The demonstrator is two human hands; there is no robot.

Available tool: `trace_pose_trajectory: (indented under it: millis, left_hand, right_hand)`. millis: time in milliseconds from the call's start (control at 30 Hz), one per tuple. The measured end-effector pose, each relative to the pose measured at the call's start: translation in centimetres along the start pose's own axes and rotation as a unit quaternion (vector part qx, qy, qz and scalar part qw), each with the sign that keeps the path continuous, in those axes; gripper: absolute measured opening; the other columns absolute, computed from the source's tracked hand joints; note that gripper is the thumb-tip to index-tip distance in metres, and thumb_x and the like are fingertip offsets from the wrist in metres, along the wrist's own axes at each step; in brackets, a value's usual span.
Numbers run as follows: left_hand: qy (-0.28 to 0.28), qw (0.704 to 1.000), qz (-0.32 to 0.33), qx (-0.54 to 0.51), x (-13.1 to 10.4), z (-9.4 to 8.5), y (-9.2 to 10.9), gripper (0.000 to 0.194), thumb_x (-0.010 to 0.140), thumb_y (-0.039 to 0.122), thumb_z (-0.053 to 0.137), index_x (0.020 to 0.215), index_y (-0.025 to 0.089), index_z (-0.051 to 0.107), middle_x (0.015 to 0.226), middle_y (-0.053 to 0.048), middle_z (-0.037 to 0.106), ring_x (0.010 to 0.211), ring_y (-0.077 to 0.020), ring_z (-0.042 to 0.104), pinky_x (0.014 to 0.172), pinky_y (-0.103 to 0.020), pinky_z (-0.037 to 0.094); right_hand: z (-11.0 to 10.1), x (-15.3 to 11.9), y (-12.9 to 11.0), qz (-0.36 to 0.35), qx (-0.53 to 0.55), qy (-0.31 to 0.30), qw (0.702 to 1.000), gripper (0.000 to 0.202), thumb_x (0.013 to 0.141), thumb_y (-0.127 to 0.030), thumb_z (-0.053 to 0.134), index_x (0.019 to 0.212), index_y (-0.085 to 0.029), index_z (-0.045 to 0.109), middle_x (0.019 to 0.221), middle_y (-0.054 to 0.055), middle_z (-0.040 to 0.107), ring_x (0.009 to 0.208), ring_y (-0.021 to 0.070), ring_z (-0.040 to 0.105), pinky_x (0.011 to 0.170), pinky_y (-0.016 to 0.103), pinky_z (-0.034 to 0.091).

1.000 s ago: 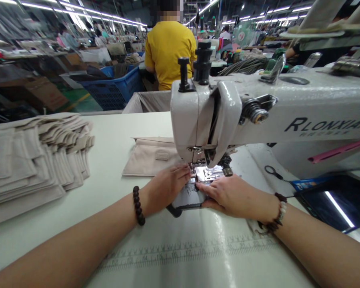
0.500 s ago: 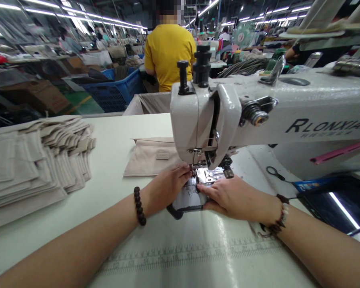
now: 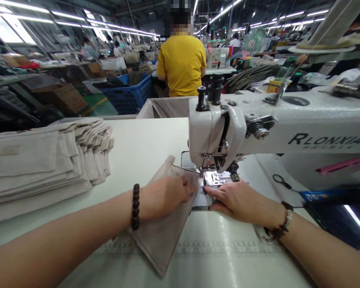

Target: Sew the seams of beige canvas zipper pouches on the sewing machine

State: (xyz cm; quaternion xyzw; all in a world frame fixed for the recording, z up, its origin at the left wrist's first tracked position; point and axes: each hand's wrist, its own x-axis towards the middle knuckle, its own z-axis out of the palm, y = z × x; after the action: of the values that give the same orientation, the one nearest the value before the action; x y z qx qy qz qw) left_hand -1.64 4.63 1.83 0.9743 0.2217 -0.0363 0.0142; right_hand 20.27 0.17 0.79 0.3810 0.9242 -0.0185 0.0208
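Observation:
A beige fabric piece [image 3: 165, 236] with stitched edges lies slantwise on the table, one corner reaching under the needle area of a white sewing machine [image 3: 204, 128]. My left hand [image 3: 168, 196] rests over this piece with curled fingers gripping it close to the presser foot; some fingertips are blurred. On the machine's metal bed, right of the needle, lies my right hand [image 3: 238, 200]. Its index finger stretches to a small dark part beside the plate, and no fabric is in this hand.
A stack of beige fabric pieces [image 3: 48, 160] lies at the left. Ruler markings [image 3: 216, 250] run along the table front. Scissors-like handle [image 3: 282, 181] and a dark tablet-like screen [image 3: 342, 216] are at right. Beyond the table stand a blue crate [image 3: 132, 94] and a person in yellow [image 3: 181, 64].
The fabric piece has turned from lying flat behind the needle, label showing, to slanting toward me. My left hand has moved onto it. My right hand keeps its place at the bed.

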Motion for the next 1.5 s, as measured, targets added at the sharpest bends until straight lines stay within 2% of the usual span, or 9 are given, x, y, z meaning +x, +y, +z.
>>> trace_pose_trajectory:
  millis: [167, 633, 767, 933, 1000, 1067, 1167, 1333, 1500]
  left_hand:
    - [0.001, 1.000, 0.009, -0.017, 0.2, -0.8, -0.3, 0.037, 0.077, 0.040, 0.058, 0.110, 0.022, 0.055, 0.099, -0.007, 0.053, 0.091, -0.0211, 0.050, 0.079, -0.031, 0.042]
    - [-0.013, 0.999, -0.011, -0.051, 0.1, -0.9, -0.6, 0.040, 0.076, 0.039, 0.059, 0.112, 0.022, 0.056, 0.098, -0.008, 0.052, 0.088, -0.0215, 0.050, 0.078, -0.031, 0.041]
    - [0.011, 0.992, -0.039, -0.120, -0.9, -0.8, 1.7, 0.055, 0.071, 0.051, 0.059, 0.115, 0.020, 0.053, 0.103, -0.010, 0.050, 0.093, -0.0226, 0.049, 0.083, -0.032, 0.042]
    - [0.020, 0.993, -0.043, -0.107, -3.4, -1.3, 7.4, 0.083, 0.060, 0.070, 0.054, 0.120, 0.013, 0.045, 0.121, -0.017, 0.045, 0.108, -0.0320, 0.043, 0.092, -0.047, 0.036]
    - [0.024, 0.995, -0.025, -0.092, -4.4, -1.4, 9.2, 0.075, 0.063, 0.060, 0.061, 0.119, 0.013, 0.046, 0.125, -0.017, 0.043, 0.110, -0.0312, 0.044, 0.092, -0.046, 0.038]
    - [0.048, 0.994, -0.021, -0.093, -5.2, -1.2, 10.1, 0.049, 0.072, 0.039, 0.062, 0.112, 0.013, 0.051, 0.121, -0.014, 0.049, 0.107, -0.0269, 0.049, 0.091, -0.041, 0.042]
    - [0.149, 0.976, -0.046, -0.149, -6.3, -0.6, 10.2, 0.024, 0.082, 0.016, 0.046, 0.103, 0.011, 0.056, 0.104, -0.010, 0.061, 0.094, -0.0185, 0.057, 0.084, -0.030, 0.048]
    - [0.326, 0.905, -0.149, -0.228, -6.9, -0.7, 9.6, 0.025, 0.082, 0.011, 0.042, 0.101, 0.010, 0.057, 0.099, -0.008, 0.063, 0.092, -0.0135, 0.058, 0.083, -0.023, 0.049]
    - [0.311, 0.916, -0.116, -0.224, -5.9, -0.9, 10.7, 0.024, 0.080, 0.010, 0.047, 0.100, 0.012, 0.059, 0.099, -0.007, 0.063, 0.092, -0.0149, 0.058, 0.083, -0.027, 0.050]
  right_hand:
    - [0.3, 0.0, -0.1, 0.003, -0.013, 0.017, 1.000, 0.032, 0.084, -0.038, 0.049, 0.109, -0.018, 0.053, 0.068, 0.002, 0.063, 0.055, 0.0141, 0.055, 0.046, 0.026, 0.019]
    - [0.4, 0.2, -0.1, 0.013, -0.004, -0.008, 1.000, 0.037, 0.085, -0.040, 0.045, 0.113, -0.017, 0.051, 0.072, 0.004, 0.065, 0.062, 0.0183, 0.059, 0.049, 0.027, 0.023]
    - [-0.3, 0.1, 0.1, 0.018, 0.028, -0.022, 0.999, 0.033, 0.086, -0.040, 0.044, 0.112, -0.021, 0.052, 0.073, 0.004, 0.065, 0.065, 0.0185, 0.060, 0.052, 0.027, 0.028]
    - [-2.4, -0.7, -1.0, 0.029, 0.075, -0.055, 0.995, 0.019, 0.083, -0.032, 0.051, 0.096, -0.019, 0.058, 0.080, 0.005, 0.065, 0.075, 0.0181, 0.060, 0.059, 0.025, 0.035]
    - [-3.1, -1.6, -2.3, 0.037, 0.056, -0.075, 0.995, 0.014, 0.081, -0.028, 0.053, 0.089, -0.019, 0.060, 0.075, 0.004, 0.064, 0.070, 0.0185, 0.060, 0.057, 0.026, 0.034]
    - [-3.4, -2.9, -3.8, 0.035, 0.041, -0.086, 0.995, 0.011, 0.081, -0.026, 0.053, 0.084, -0.019, 0.060, 0.069, 0.003, 0.062, 0.062, 0.0181, 0.058, 0.053, 0.027, 0.033]
    - [-2.7, -5.1, -6.5, 0.032, 0.071, -0.051, 0.996, 0.013, 0.082, -0.025, 0.051, 0.089, -0.018, 0.059, 0.069, 0.002, 0.059, 0.060, 0.0170, 0.054, 0.053, 0.028, 0.034]
    - [0.3, -7.4, -10.5, 0.056, 0.128, 0.066, 0.988, 0.035, 0.080, -0.024, 0.054, 0.114, -0.016, 0.048, 0.079, 0.004, 0.058, 0.069, 0.0174, 0.052, 0.061, 0.028, 0.039]
    - [2.3, -7.5, -12.1, 0.050, 0.113, 0.139, 0.983, 0.027, 0.083, -0.021, 0.051, 0.108, -0.011, 0.053, 0.071, 0.004, 0.056, 0.063, 0.0166, 0.049, 0.057, 0.029, 0.037]
